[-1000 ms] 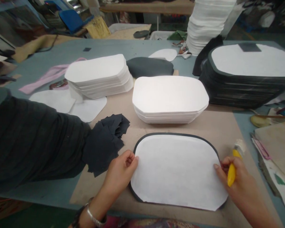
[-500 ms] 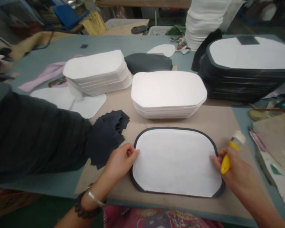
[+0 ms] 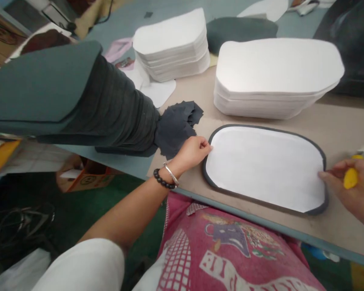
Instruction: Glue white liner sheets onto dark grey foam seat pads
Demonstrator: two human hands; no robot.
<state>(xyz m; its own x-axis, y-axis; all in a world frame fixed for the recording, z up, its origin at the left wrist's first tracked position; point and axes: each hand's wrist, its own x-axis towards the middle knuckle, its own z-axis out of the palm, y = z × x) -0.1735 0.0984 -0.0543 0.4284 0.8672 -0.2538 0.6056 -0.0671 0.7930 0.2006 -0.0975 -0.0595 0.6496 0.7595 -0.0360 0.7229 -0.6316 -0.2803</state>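
A white rounded sheet (image 3: 265,165) lies on a slightly larger dark grey piece (image 3: 206,180), whose rim shows around it, on a brown board (image 3: 346,129) near the table's front edge. My left hand (image 3: 191,152) pinches the left edge of the white sheet. My right hand (image 3: 353,194) holds a yellow-handled tool (image 3: 351,177) with a white tip, and its fingertips rest on the sheet's right edge.
A stack of white sheets (image 3: 276,76) sits just behind the sheet; another white stack (image 3: 172,44) stands further left. A tall pile of dark grey pieces (image 3: 79,97) and loose dark fabric scraps (image 3: 177,123) lie to the left. A cardboard box (image 3: 85,178) is on the floor.
The view has swung down and to the left, showing the table edge, my lap and the floor. Both hands stay on the ends of the white sheet.
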